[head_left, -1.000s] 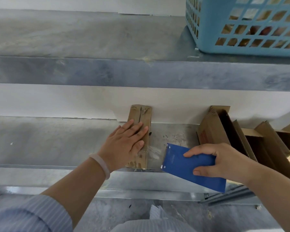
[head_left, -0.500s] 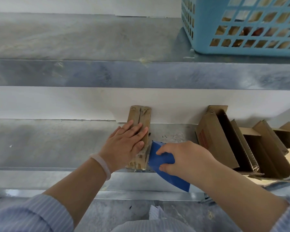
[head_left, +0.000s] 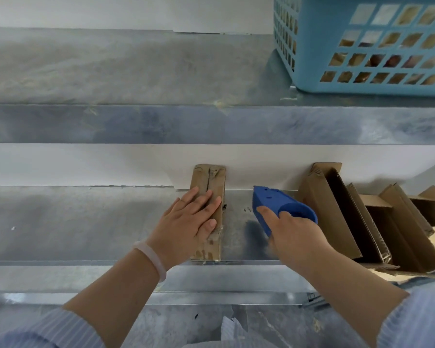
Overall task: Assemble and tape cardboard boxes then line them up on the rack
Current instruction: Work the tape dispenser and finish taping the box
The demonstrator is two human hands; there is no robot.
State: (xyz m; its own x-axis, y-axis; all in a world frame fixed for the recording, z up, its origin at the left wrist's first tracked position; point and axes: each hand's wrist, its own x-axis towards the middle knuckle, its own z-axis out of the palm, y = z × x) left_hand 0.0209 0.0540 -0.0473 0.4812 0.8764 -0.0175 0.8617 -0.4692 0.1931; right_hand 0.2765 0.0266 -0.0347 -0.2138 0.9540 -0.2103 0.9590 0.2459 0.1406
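A narrow taped cardboard box (head_left: 211, 180) stands on the metal rack shelf (head_left: 86, 222), its far end against the white wall. My left hand (head_left: 187, 221) lies flat on its top with straight fingers. My right hand (head_left: 295, 237) grips a blue tape dispenser (head_left: 274, 204) just right of the box, above the shelf and apart from the box. Several open cardboard boxes (head_left: 337, 212) lean in a row at the right end of the shelf.
A light blue plastic basket (head_left: 362, 46) with goods inside stands on the upper shelf (head_left: 136, 121) at the top right. The upper shelf's front edge overhangs the working shelf. White paper scraps (head_left: 232, 330) lie below the shelf near my body.
My right hand has swung the blue dispenser from beside the box's near end up and to the right, away from the box. My left hand has stayed flat on the box.
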